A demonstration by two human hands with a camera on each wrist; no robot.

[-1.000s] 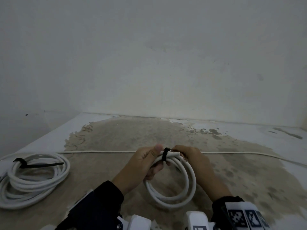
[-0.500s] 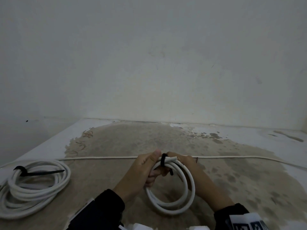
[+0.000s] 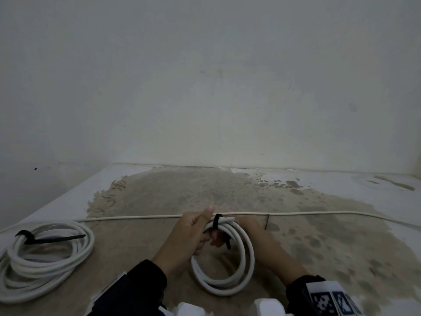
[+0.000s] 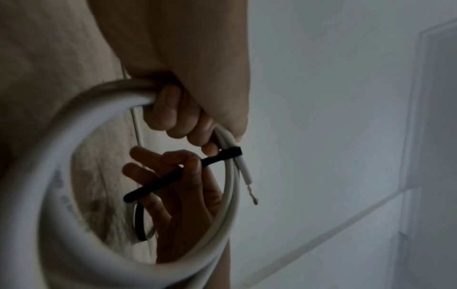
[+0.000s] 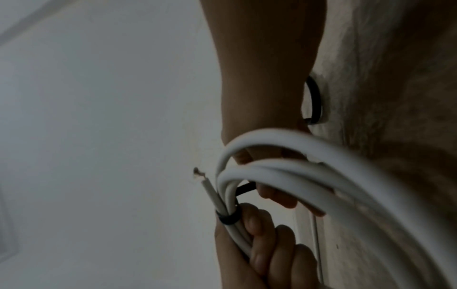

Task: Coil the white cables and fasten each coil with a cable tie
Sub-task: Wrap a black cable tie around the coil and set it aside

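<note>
A small white cable coil (image 3: 247,254) stands upright on the floor in front of me. My left hand (image 3: 200,233) grips its top, fingers curled round the strands (image 4: 178,117). A black cable tie (image 3: 216,224) is looped round the strands next to that hand, and the band (image 4: 231,152) sits just short of the cable's bare end (image 4: 247,176). My right hand (image 3: 219,239) reaches from behind the coil and pinches the tie's tail (image 4: 158,185) inside the ring. The right wrist view shows the band (image 5: 227,217) tight against the left fingers (image 5: 257,232).
A larger white coil (image 3: 45,267) lies at the left on the floor, bound by a black tie (image 3: 52,238) with a long tail. A thin white cable (image 3: 319,213) runs straight across the stained floor behind my hands. A bare wall rises close behind.
My right hand has moved from the top of the coil to inside the ring, drawing the tie's tail down. The left hand keeps its grip on the coil.
</note>
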